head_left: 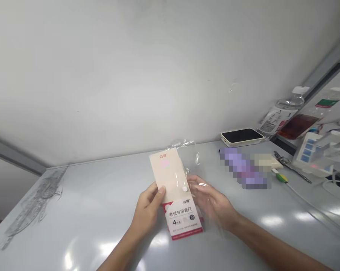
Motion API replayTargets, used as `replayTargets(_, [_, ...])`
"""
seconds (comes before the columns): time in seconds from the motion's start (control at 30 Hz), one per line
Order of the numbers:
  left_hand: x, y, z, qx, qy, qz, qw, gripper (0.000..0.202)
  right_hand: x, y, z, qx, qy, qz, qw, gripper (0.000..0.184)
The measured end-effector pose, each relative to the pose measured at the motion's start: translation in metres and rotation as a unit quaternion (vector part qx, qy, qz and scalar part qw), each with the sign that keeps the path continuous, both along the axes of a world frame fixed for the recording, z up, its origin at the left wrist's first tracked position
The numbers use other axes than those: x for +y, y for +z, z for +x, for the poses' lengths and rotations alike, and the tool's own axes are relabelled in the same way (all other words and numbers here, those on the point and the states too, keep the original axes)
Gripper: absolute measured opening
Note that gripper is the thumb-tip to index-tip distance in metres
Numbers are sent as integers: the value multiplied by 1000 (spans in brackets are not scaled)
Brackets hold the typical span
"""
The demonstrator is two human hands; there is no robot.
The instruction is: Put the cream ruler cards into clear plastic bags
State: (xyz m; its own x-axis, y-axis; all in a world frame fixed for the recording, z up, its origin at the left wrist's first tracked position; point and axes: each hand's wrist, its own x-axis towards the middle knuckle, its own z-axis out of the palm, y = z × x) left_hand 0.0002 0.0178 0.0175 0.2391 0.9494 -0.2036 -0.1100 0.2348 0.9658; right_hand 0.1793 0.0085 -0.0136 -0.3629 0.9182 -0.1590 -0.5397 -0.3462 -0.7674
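My left hand (147, 207) grips the left edge of a flat beige and white packet (175, 192) with red trim and printed lettering, thumb on its face. The packet is held tilted above the white table (74, 210). A clear plastic sleeve (194, 169) sticks out around the packet's right side and top. My right hand (212, 201) is at the packet's right edge, fingers curled against the sleeve and blurred by motion.
A phone (241, 136) in a pale case lies at the back right near the wall. Plastic bottles (283, 113), a white and blue box (314, 150), scissors (291, 165) and cables crowd the right side. A blurred-out patch lies beside them.
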Motion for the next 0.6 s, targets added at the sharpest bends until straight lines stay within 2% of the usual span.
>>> replayTargets(0.1, [5, -3, -6, 10, -49, -8, 999, 35, 3, 3, 4, -104, -10, 9, 994, 21])
replayTargets(0.17, [6, -6, -9, 19, -59, -18, 998, 31, 4, 5, 6, -138, 4, 18, 990, 23])
replayTargets(0.33, [8, -12, -10, 40, -3, -37, 999, 23, 2, 10, 6, -161, 44, 70, 984, 29])
replayTargets(0.43, [8, -13, -9, 31, 10, -35, 999, 24, 2, 9, 5, -179, 59, 68, 980, 27])
replayTargets(0.5, [7, -11, -9, 4, -20, -39, 999, 28, 2, 7, 5, -184, 46, 49, 981, 27])
replayTargets(0.6, [7, -9, -9, -36, -114, -68, 990, 32, 3, 4, 6, -185, 2, 26, 982, 29])
